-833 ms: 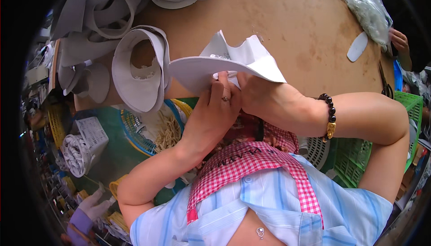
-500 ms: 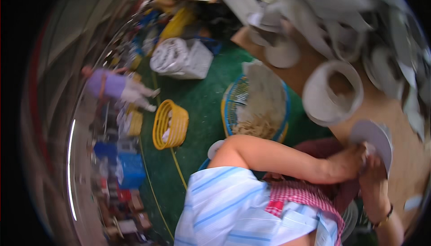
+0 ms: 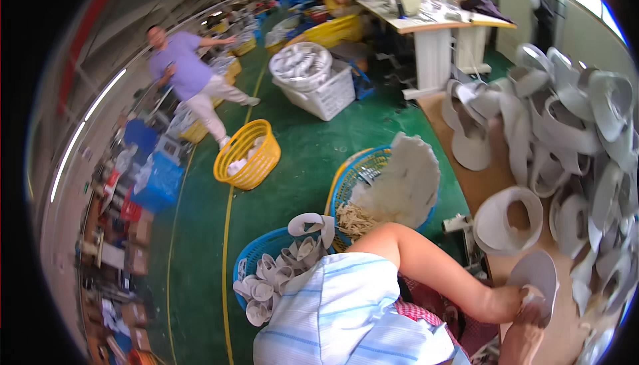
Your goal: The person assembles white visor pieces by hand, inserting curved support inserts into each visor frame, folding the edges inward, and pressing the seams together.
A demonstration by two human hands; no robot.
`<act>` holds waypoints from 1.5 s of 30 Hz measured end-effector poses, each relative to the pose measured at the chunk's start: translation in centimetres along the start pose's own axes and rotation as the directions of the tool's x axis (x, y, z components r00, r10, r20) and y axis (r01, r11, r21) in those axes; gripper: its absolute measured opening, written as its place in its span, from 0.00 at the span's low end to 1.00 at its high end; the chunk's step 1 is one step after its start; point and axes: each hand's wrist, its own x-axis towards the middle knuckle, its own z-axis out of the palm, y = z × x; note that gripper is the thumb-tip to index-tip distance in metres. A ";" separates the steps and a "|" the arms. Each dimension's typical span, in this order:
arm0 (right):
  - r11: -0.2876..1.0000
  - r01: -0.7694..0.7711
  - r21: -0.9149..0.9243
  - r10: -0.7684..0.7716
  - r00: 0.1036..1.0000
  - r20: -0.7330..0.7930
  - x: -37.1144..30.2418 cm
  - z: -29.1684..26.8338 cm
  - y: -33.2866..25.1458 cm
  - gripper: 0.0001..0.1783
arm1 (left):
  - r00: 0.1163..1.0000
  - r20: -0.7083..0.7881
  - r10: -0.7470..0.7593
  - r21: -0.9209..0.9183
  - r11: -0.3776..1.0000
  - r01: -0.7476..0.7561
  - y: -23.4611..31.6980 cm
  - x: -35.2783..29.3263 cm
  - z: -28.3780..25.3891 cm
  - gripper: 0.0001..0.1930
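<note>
At the lower right, both my hands are on a grey sun visor [image 3: 540, 273], its rounded brim pointing up and away. My left hand [image 3: 504, 304] reaches across from the left with fingers closed at the visor's lower edge. Just below it, my right hand [image 3: 527, 333] grips the same edge, its fingers bunched against the left ones. A small pale patch shows between the fingers, too unclear to name. Beyond the held visor, a whitish ring-shaped visor [image 3: 491, 222] lies on the brown tabletop [image 3: 496, 148].
A heap of grey visors [image 3: 566, 128] covers the table's right side. Left of me are a blue basket of visors [image 3: 243, 255] and a blue basket [image 3: 337, 188] with tan strips. A yellow basket [image 3: 249, 172] stands on the green floor. A person in purple [image 3: 186, 65] is at the far left.
My view has swung, bringing the sewing tables and the basket of visors into sight. Both hands stay on the grey visor. The person in purple now appears larger, one arm stretched out.
</note>
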 end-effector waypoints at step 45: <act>0.703 -0.342 0.624 0.710 0.397 -0.582 2.5 5.8 0.5 0.13 | 0.888 0.035 -0.458 -0.659 -0.679 -0.324 -3.3 -1.8 -1.2 0.21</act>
